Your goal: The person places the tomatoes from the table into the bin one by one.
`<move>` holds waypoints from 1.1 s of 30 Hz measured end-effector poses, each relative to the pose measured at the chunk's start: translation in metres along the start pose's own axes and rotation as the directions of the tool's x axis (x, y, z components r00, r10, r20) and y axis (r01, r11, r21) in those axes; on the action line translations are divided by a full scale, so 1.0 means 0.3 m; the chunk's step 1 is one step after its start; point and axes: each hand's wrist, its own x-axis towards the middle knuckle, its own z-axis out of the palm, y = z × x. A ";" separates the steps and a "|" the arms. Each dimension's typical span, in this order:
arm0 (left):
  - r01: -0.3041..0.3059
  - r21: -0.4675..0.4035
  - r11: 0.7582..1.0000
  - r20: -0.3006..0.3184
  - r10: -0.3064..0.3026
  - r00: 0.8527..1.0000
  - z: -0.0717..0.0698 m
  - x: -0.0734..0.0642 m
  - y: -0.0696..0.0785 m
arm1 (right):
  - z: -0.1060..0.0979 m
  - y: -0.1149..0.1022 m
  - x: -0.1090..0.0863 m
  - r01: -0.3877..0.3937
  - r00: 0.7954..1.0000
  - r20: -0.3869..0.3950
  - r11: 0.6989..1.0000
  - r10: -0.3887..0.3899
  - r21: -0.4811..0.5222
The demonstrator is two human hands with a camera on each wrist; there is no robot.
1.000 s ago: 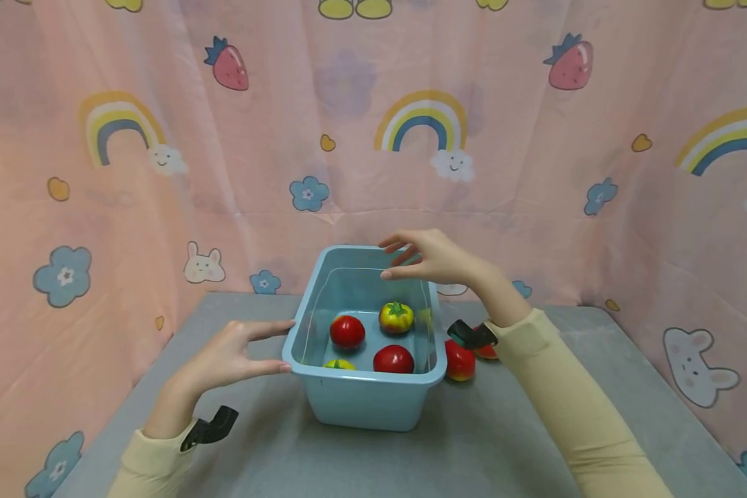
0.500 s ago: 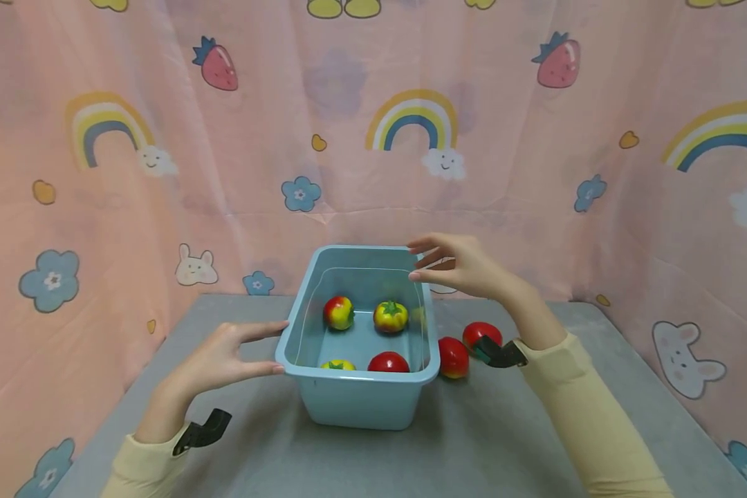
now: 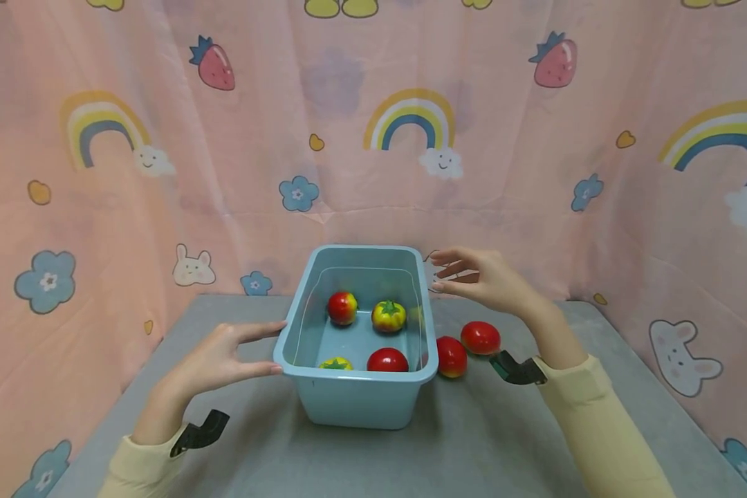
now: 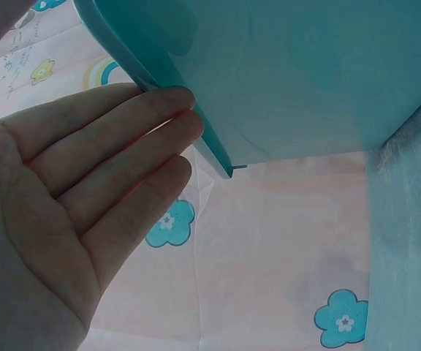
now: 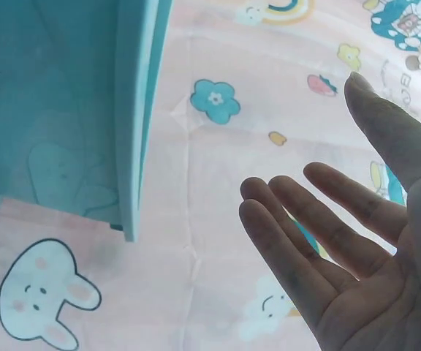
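A light blue plastic bin point(image 3: 361, 398) stands on the grey table. Inside it lie a red-and-yellow fruit point(image 3: 342, 308), a yellow-green tomato-like fruit point(image 3: 389, 316), a red fruit point(image 3: 388, 360) and another yellow one point(image 3: 336, 363), the front two partly hidden by the rim. My left hand point(image 3: 220, 356) touches the bin's left rim with nearly straight fingers, as the left wrist view also shows at the rim point(image 4: 214, 150). Off the bin's right side, my right hand point(image 3: 482, 280) hovers with relaxed, spread fingers. Nothing is in that hand point(image 5: 342, 256).
Two red fruits, one point(image 3: 452, 357) close against the bin's right side and one point(image 3: 481, 338) slightly farther back, lie on the table point(image 3: 485, 443). A pink patterned curtain point(image 3: 510, 207) hangs behind the table and along its sides.
My right hand has moved rightward from over the bin to outside its right rim. The red fruit at the bin's left has rolled toward the back. The left hand stays at the rim.
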 end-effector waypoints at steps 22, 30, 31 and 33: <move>-0.009 0.002 1.000 -0.006 0.009 1.000 0.002 0.000 0.003 | 0.049 0.124 -0.104 -0.158 0.987 -0.009 0.987 0.158 -0.005; -0.010 0.000 1.000 -0.008 0.010 1.000 0.005 -0.002 -0.006 | 0.062 0.153 -0.140 -0.172 0.985 -0.013 0.985 0.172 0.000; -0.010 0.000 1.000 -0.008 0.010 1.000 0.005 -0.002 -0.007 | 0.065 0.159 -0.145 -0.174 0.985 -0.012 0.985 0.174 0.003; -0.010 0.001 1.000 -0.009 0.010 1.000 0.006 -0.002 -0.007 | 0.073 0.173 -0.154 -0.183 0.983 -0.010 0.983 0.183 0.001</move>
